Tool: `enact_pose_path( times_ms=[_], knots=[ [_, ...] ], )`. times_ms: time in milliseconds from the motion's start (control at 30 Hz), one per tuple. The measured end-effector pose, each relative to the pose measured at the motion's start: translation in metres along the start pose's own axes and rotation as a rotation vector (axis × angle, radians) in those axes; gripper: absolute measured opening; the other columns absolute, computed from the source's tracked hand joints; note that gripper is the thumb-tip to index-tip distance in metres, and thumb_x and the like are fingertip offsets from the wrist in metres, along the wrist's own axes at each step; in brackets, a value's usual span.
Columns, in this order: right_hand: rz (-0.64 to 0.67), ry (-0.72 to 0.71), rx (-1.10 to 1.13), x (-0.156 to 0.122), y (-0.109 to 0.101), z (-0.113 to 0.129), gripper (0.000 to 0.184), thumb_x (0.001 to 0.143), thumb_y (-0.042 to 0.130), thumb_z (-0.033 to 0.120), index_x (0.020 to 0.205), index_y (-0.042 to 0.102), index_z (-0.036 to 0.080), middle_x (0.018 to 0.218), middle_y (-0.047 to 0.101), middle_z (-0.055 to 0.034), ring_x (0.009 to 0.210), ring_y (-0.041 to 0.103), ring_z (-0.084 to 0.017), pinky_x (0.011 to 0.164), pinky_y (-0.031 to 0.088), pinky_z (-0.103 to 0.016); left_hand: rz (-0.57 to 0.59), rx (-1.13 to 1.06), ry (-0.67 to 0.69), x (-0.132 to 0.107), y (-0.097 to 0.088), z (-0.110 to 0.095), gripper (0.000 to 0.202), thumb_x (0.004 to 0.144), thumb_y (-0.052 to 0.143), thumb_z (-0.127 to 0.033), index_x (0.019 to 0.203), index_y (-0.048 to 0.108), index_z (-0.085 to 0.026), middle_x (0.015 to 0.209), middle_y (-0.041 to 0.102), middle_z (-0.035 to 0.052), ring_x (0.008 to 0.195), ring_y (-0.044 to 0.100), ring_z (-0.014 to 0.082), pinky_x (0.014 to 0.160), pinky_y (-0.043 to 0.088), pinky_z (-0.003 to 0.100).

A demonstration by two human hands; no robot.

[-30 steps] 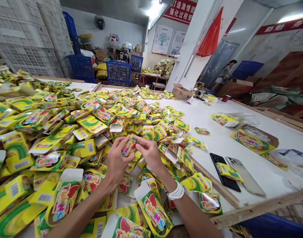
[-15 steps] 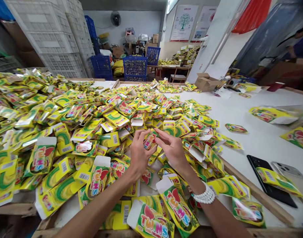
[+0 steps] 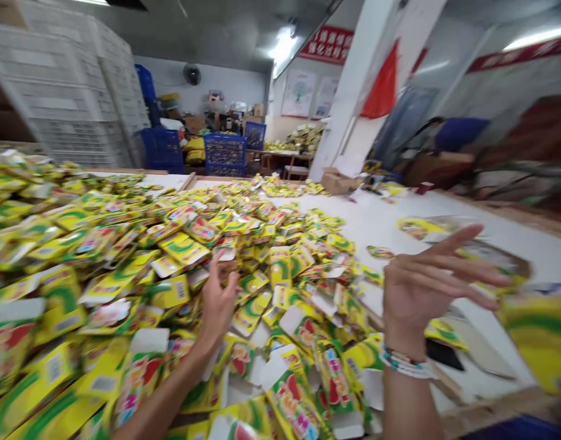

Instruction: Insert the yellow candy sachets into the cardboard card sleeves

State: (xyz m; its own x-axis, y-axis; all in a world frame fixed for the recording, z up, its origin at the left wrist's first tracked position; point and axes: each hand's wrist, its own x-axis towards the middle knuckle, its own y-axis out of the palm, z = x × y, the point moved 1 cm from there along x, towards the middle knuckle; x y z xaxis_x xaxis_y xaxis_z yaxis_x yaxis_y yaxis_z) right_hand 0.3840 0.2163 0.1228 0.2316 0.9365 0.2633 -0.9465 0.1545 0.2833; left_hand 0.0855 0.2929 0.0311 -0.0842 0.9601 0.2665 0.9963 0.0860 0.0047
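the left hand (image 3: pixel 219 299) reaches out over the heap of cartons (image 3: pixel 124 244), palm turned inward, fingers loosely curled and parted, gripping nothing. motion blur hides whether its fingertips touch the top layer. the cartons are flat, unfolded paperboard sleeves, glossy yellow with green arcs, red fruit prints and pink lettering. many show plain white tuck flaps and barcode panels. they lie overlapping at every angle, covering the left and near part of the table (image 3: pixel 390 226) and thinning toward the far right.

the right hand (image 3: pixel 422 287) is raised well to the right of the heap, fingers straight and fanned wide, palm empty. a beaded bracelet (image 3: pixel 406 360) — pale, rounded beads — circles its wrist. below and just right of that wrist a dark, flat phone (image 3: pixel 440 354) lies on the smooth white tabletop. a smeared yellow-and-green shape (image 3: pixel 539 333) sits at the near right edge, too blurred to identify.

at the far left stand stacked white lattice crates (image 3: pixel 65 110); beyond the table's far end are a blue mesh crate (image 3: pixel 224 150) and an open brown cardboard box (image 3: pixel 338 181).
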Motion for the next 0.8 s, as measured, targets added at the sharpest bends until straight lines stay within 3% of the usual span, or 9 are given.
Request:
enact_pose_path(
  times_ms=[67, 133, 200, 267, 367, 467, 567, 667, 800],
  knots=[
    [-0.029, -0.120, -0.005, -0.005, -0.010, 0.011, 0.066, 0.083, 0.070, 0.074, 0.140, 0.073, 0.041, 0.080, 0.081, -0.0034, 0.070, 0.075, -0.026, 0.080, 0.060, -0.043, 0.019, 0.018, -0.034, 0.005, -0.001, 0.009, 0.062, 0.092, 0.064, -0.031, 0.152, 0.050, -0.027, 0.134, 0.069, 0.0120, 0.100, 0.075, 0.0234, 0.068, 0.063, 0.030],
    [-0.130, -0.242, 0.019, -0.007, -0.008, 0.009, 0.073, 0.089, 0.047, 0.088, 0.146, 0.065, 0.047, 0.074, 0.078, -0.0014, 0.057, 0.067, -0.022, 0.071, 0.058, -0.039, 0.051, 0.074, -0.041, 0.010, -0.001, 0.014, 0.064, 0.086, 0.064, -0.025, 0.150, 0.054, -0.026, 0.142, 0.065, 0.0125, 0.109, 0.074, 0.0259, 0.070, 0.063, 0.029],
    [-0.154, -0.195, 0.009, -0.004, 0.006, -0.002, 0.073, 0.091, 0.041, 0.088, 0.145, 0.067, 0.045, 0.069, 0.076, -0.0017, 0.047, 0.058, -0.019, 0.060, 0.055, -0.036, 0.068, 0.119, -0.020, 0.011, -0.003, 0.015, 0.066, 0.083, 0.062, -0.021, 0.149, 0.056, -0.026, 0.148, 0.062, 0.0124, 0.111, 0.074, 0.0267, 0.070, 0.063, 0.030],
    [-0.073, -0.077, 0.001, -0.001, 0.026, -0.015, 0.071, 0.090, 0.051, 0.083, 0.134, 0.077, 0.034, 0.070, 0.077, -0.0050, 0.047, 0.058, -0.019, 0.057, 0.054, -0.036, 0.055, 0.175, 0.043, 0.010, -0.004, 0.012, 0.064, 0.083, 0.059, -0.019, 0.146, 0.059, -0.025, 0.147, 0.063, 0.0118, 0.109, 0.074, 0.0257, 0.076, 0.063, 0.032],
    [0.102, 0.084, -0.039, 0.005, 0.056, -0.036, 0.060, 0.085, 0.069, 0.071, 0.111, 0.085, 0.019, 0.082, 0.082, -0.0122, 0.063, 0.073, -0.025, 0.068, 0.061, -0.041, -0.001, 0.274, 0.184, 0.004, -0.006, 0.002, 0.058, 0.087, 0.054, -0.015, 0.143, 0.062, -0.023, 0.139, 0.067, 0.0103, 0.111, 0.071, 0.0243, 0.089, 0.061, 0.036],
    [0.082, 0.138, -0.150, 0.009, 0.074, -0.056, 0.052, 0.078, 0.084, 0.061, 0.104, 0.085, 0.016, 0.086, 0.084, -0.0131, 0.072, 0.079, -0.027, 0.078, 0.064, -0.044, -0.054, 0.370, 0.363, -0.006, -0.006, -0.009, 0.057, 0.088, 0.052, -0.008, 0.142, 0.063, -0.022, 0.125, 0.070, 0.0091, 0.113, 0.068, 0.0236, 0.098, 0.057, 0.037],
    [0.016, 0.112, -0.224, 0.010, 0.081, -0.072, 0.054, 0.075, 0.088, 0.058, 0.113, 0.083, 0.020, 0.099, 0.085, -0.0113, 0.082, 0.081, -0.028, 0.086, 0.065, -0.045, -0.051, 0.423, 0.568, -0.016, -0.005, -0.019, 0.054, 0.089, 0.049, -0.003, 0.136, 0.065, -0.023, 0.115, 0.070, 0.0092, 0.110, 0.067, 0.0223, 0.098, 0.056, 0.035],
    [0.027, 0.119, -0.197, 0.011, 0.081, -0.078, 0.064, 0.080, 0.085, 0.061, 0.133, 0.076, 0.026, 0.114, 0.083, -0.0106, 0.094, 0.082, -0.029, 0.093, 0.064, -0.046, 0.096, 0.351, 0.769, -0.024, -0.003, -0.027, 0.048, 0.090, 0.047, -0.002, 0.128, 0.068, -0.022, 0.099, 0.071, 0.0083, 0.100, 0.066, 0.0227, 0.090, 0.056, 0.036],
    [0.177, 0.176, -0.181, 0.010, 0.082, -0.078, 0.074, 0.082, 0.085, 0.059, 0.147, 0.064, 0.031, 0.129, 0.079, -0.0099, 0.108, 0.080, -0.029, 0.095, 0.063, -0.043, 0.222, 0.177, 0.793, -0.027, -0.001, -0.035, 0.032, 0.092, 0.046, -0.009, 0.105, 0.072, -0.021, 0.098, 0.075, 0.0100, 0.099, 0.069, 0.0248, 0.089, 0.058, 0.042]
  ],
)
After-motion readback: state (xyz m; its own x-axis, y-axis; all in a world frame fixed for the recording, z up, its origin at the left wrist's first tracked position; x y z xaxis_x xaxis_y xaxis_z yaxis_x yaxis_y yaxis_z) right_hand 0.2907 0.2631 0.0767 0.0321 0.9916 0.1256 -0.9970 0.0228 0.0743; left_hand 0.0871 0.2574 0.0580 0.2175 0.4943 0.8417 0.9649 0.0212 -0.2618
